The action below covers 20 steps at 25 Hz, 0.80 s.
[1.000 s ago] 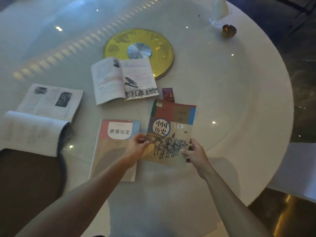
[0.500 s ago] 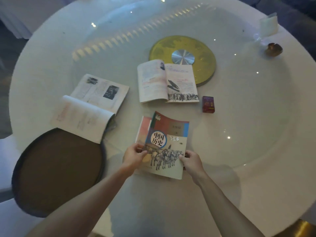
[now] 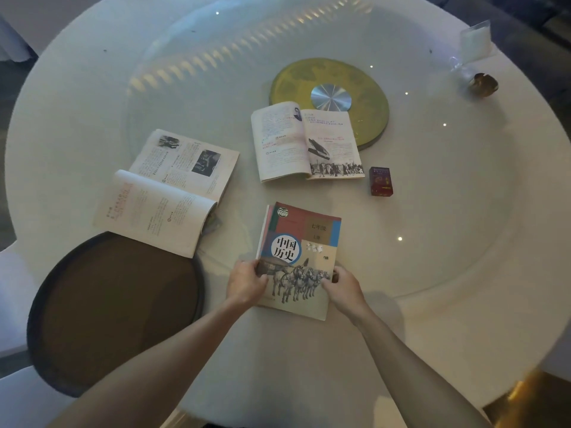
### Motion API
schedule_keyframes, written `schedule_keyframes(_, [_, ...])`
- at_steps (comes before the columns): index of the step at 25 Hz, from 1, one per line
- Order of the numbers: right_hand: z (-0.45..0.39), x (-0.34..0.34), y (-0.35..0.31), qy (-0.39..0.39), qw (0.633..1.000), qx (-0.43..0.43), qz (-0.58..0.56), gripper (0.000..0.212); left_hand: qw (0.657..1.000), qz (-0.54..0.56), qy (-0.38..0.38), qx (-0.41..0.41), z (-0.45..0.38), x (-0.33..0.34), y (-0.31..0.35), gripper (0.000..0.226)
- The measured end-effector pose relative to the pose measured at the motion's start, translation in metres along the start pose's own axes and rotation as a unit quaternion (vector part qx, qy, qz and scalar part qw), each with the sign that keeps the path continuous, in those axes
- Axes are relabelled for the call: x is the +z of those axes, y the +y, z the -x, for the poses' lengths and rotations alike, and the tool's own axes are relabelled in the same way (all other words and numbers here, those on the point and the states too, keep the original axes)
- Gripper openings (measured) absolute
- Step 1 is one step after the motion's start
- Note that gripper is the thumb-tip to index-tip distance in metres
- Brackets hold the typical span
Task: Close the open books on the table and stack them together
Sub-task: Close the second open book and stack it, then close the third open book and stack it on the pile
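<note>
A closed history book with horses on its cover (image 3: 304, 245) lies near the front of the round white table (image 3: 448, 273), on top of another closed book of which only a thin left edge (image 3: 265, 223) shows. My left hand (image 3: 245, 282) grips the top book's lower left edge and my right hand (image 3: 341, 287) its lower right edge. Two books lie open: one (image 3: 304, 143) beyond the stack by the yellow disc, one (image 3: 167, 193) to the left with a page curling up.
A yellow disc with a metal hub (image 3: 330, 97) sits at the table's centre. A small dark red box (image 3: 381, 181) lies right of the open book. A round brown seat (image 3: 114, 310) is at the front left. A small brown object (image 3: 483, 84) and a clear stand (image 3: 475, 41) are far right.
Both hands have carried the horse-cover book leftward from beside the other closed book onto it, so it now covers nearly all of that book. The view has also shifted.
</note>
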State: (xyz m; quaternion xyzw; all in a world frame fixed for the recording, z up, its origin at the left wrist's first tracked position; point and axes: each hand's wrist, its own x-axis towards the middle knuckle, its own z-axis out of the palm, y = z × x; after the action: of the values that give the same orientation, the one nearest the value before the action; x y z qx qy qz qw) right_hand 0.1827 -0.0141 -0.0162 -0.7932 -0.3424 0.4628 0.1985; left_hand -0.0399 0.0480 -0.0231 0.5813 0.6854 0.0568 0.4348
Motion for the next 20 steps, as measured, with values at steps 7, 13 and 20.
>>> schedule_keyframes(7, [0.007, -0.003, -0.002, -0.056, 0.997, -0.026, -0.045, 0.025, 0.998, 0.055, 0.003, -0.023, 0.018, 0.01, -0.01, 0.024])
schedule_keyframes(13, [-0.004, -0.015, -0.007, -0.074, 0.997, 0.0, 0.016, 0.026, 0.986, 0.155, 0.005, -0.062, 0.033, 0.0, -0.003, 0.027])
schedule_keyframes(20, [-0.02, -0.002, -0.083, -0.009, 0.973, -0.162, 0.164, 0.061, 0.972, 0.188, 0.112, -0.087, 0.029, -0.058, -0.011, 0.047])
